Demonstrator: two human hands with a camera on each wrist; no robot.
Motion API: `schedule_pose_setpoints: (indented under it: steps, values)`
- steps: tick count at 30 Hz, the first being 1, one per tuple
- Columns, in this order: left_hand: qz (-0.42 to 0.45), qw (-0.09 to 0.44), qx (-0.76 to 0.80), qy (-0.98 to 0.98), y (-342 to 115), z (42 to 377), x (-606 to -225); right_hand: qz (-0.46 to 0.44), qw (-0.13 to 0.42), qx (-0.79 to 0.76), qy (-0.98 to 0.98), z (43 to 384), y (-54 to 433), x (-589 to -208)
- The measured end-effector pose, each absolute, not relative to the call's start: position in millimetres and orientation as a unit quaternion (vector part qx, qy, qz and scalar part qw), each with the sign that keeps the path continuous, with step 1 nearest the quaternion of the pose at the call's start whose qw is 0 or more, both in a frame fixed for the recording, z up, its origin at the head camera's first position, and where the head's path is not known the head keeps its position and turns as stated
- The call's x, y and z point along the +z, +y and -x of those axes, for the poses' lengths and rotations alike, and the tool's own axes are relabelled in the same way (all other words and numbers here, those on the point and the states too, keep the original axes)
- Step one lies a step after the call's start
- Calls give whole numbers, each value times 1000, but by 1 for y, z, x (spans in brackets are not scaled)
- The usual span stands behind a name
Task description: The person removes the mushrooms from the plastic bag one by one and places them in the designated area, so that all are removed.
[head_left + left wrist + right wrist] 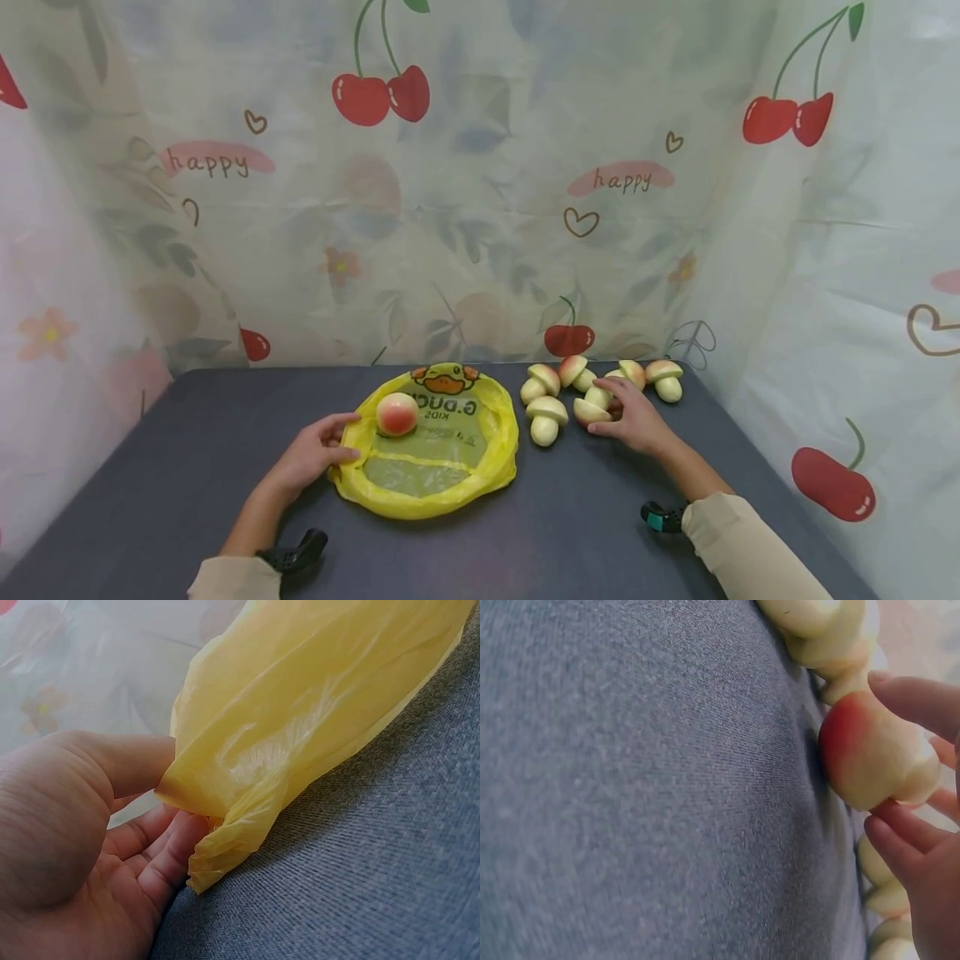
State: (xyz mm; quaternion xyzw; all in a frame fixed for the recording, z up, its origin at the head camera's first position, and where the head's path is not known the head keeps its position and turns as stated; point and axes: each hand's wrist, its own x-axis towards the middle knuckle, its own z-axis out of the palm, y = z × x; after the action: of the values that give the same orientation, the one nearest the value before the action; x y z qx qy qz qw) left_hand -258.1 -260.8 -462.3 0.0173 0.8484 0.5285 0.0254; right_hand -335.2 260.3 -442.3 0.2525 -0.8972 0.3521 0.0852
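My left hand (pixel 311 454) pinches the left rim of a yellow plastic bag (pixel 504 454), its thumb inside and fingers outside. The bag lies spread in a ring, with a duck face and printed letters showing. Inside it sits a round red-and-cream mushroom cap (pixel 397 414); any stem is hidden. On the right, my right hand (pixel 636 417) has thumb and fingers around a toy mushroom (pixel 591 412) lying cap toward me. The right wrist view shows that mushroom's red-tinged cap (pixel 866 754) between thumb and fingers.
Several more toy mushrooms surround my right hand, including one at the front (pixel 546 419) and one at the far right (pixel 664 380). They stand on a dark grey cloth-covered table (pixel 577 533). A patterned curtain (pixel 480 192) hangs behind and along both sides.
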Motion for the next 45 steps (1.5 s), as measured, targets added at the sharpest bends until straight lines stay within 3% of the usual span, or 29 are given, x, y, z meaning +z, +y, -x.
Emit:
schedule_pose_setpoints:
  steps: [9,23,45]
  values:
    - [-25,27,535,844,-260,257,-460,-264,87,357,-892,330,270,-440]
    - [-27,25,535,844,-261,256,-463,-156,81,341,-924,323,274,-449]
    - [-22,31,540,841,-259,256,-461,-127,91,324,-933,331,268,-455]
